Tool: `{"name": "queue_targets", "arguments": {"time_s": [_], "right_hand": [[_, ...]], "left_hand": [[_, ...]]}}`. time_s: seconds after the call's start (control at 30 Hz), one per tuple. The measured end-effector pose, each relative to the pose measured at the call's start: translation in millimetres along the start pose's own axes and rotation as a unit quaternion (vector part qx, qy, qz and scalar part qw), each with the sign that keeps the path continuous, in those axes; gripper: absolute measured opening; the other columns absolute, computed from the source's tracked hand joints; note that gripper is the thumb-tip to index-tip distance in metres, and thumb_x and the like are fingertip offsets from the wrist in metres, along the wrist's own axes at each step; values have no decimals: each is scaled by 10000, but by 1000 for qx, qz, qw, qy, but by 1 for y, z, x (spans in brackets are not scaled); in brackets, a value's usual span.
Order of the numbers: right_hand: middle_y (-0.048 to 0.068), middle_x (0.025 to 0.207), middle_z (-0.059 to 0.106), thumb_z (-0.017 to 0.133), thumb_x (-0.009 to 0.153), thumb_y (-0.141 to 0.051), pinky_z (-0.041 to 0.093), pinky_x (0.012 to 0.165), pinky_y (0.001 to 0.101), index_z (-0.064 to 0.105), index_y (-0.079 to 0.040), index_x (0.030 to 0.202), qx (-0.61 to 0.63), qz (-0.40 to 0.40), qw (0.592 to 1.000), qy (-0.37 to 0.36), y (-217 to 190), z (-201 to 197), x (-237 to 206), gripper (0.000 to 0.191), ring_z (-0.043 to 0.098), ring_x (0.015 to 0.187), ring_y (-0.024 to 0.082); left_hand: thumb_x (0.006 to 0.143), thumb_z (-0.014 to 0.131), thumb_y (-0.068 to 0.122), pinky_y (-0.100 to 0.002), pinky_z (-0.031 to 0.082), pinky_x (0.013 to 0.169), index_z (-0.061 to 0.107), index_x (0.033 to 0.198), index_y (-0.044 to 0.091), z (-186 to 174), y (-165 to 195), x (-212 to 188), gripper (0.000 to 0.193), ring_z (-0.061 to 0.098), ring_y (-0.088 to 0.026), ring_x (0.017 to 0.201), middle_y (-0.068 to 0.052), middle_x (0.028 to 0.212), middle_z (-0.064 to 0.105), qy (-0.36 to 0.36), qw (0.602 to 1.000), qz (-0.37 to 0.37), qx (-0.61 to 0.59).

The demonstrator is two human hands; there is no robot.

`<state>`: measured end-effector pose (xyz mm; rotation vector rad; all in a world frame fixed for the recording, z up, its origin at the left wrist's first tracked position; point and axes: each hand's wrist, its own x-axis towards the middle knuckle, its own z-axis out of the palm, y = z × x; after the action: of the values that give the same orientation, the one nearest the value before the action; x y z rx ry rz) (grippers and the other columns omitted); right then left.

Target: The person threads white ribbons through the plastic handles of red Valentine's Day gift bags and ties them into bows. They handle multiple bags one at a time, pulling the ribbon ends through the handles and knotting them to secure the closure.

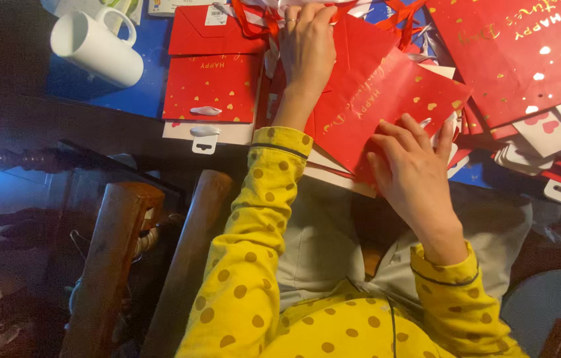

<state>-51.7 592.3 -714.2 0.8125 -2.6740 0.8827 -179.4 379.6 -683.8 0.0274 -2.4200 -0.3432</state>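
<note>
Flat red gift bag [386, 106], gold hearts and gold lettering, lies tilted over the near edge of the counter [128, 99], partly off it toward the lap. Right hand [419, 176] rests on its lower right corner, fingers spread and flat on the paper, pinning rather than pinching; whether the thumb is tucked under the edge cannot be told. Left hand [307, 46] is stretched up to the bag's top, fingers curled down among the red ribbon handles [260, 20]; hands well apart, one at each end. Judged light and thin: glossy card-paper, stiff along the folds, likely slick on the face and prone to creasing if gripped mid-panel. Best hold looks like the folded edges or corners, or the ribbon. Beside it: a second folded red bag [211, 86] with white hang tab, a larger red bag [525, 53] to the right, a white mug [95, 43] tipped on its side.
</note>
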Motion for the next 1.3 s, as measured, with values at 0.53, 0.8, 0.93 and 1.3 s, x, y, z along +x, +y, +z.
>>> {"name": "queue_targets", "arguments": {"time_s": [0.53, 0.8, 0.93, 1.3], "right_hand": [[66, 1254, 722, 641, 1031, -119, 219, 1303, 560, 723, -97, 1175, 189, 58, 979, 49, 34, -2, -32, 167, 638, 1314, 255], [53, 1179, 693, 602, 1138, -267, 440, 1020, 307, 692, 4, 1321, 545, 190, 793, 196, 37, -3, -56, 339, 604, 1065, 134], [82, 1199, 709, 669, 1109, -217, 500, 1088, 301, 675, 25, 1286, 720, 185, 623, 242, 55, -8, -69, 300, 651, 1146, 161], [112, 1058, 703, 715, 1079, -155, 543, 942, 322, 695, 8, 1212, 748, 196, 571, 275, 89, -24, -103, 211, 673, 1000, 188]], "left_hand": [[945, 748, 202, -404, 480, 869, 692, 965, 136, -25, 39, -42, 89, 633, -260, 839, -31, 836, 651, 19, 980, 95, -174], [934, 771, 126, -356, 491, 808, 692, 1160, 133, -60, 119, -127, 240, 643, -224, 881, -17, 957, 659, -73, 954, 139, -254], [957, 772, 84, -355, 512, 793, 694, 1205, 104, -56, 136, -141, 260, 637, -202, 819, -6, 942, 633, -72, 947, 223, -218], [890, 738, 79, -345, 527, 794, 723, 1213, 106, -40, 156, -155, 325, 662, -194, 830, -18, 972, 661, -113, 913, 318, -230]]}}
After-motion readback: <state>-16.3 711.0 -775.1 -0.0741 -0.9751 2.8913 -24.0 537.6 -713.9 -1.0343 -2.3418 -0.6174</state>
